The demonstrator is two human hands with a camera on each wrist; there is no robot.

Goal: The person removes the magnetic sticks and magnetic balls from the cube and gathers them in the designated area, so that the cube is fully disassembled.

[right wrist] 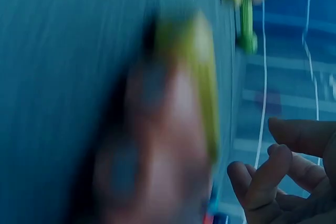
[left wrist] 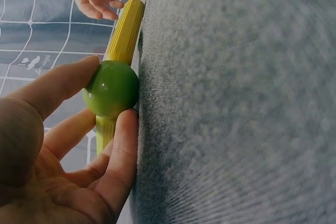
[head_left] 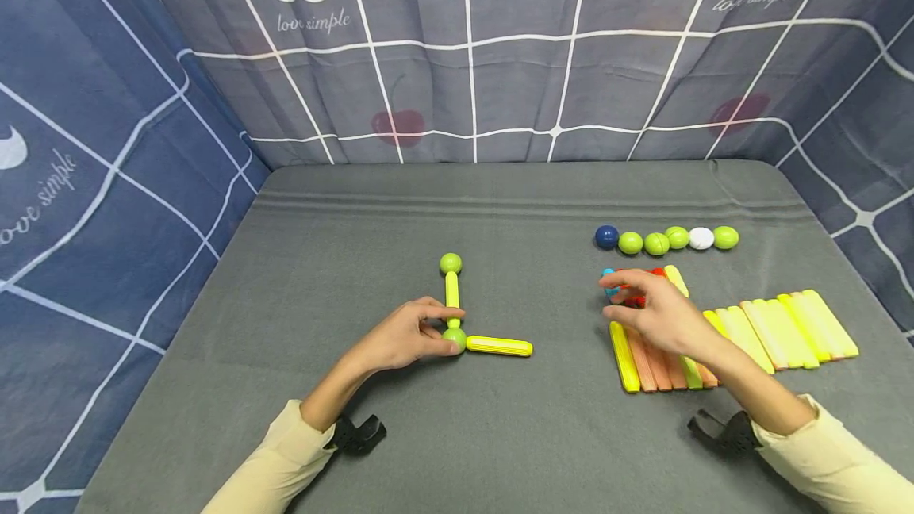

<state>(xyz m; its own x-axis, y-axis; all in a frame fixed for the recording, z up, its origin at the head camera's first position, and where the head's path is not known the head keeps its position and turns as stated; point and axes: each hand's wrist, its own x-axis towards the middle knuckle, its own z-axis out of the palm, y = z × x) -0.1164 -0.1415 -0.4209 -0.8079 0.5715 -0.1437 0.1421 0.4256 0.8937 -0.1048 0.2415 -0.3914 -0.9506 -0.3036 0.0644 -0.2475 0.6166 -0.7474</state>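
My left hand pinches a green ball between thumb and fingers on the grey cloth. From that ball one yellow stick points away to a second green ball. Another yellow stick reaches out to the right, its near end against the pinched ball. Over a row of orange and yellow sticks hovers my right hand, fingers loosely bent with nothing between them. Red and blue pieces are partly hidden behind it. The sticks look blurred in the right wrist view.
Behind the right hand lies a row of balls: one dark blue, one white, the others green. More yellow sticks lie side by side at the right. Checked cloth stands at the back and sides.
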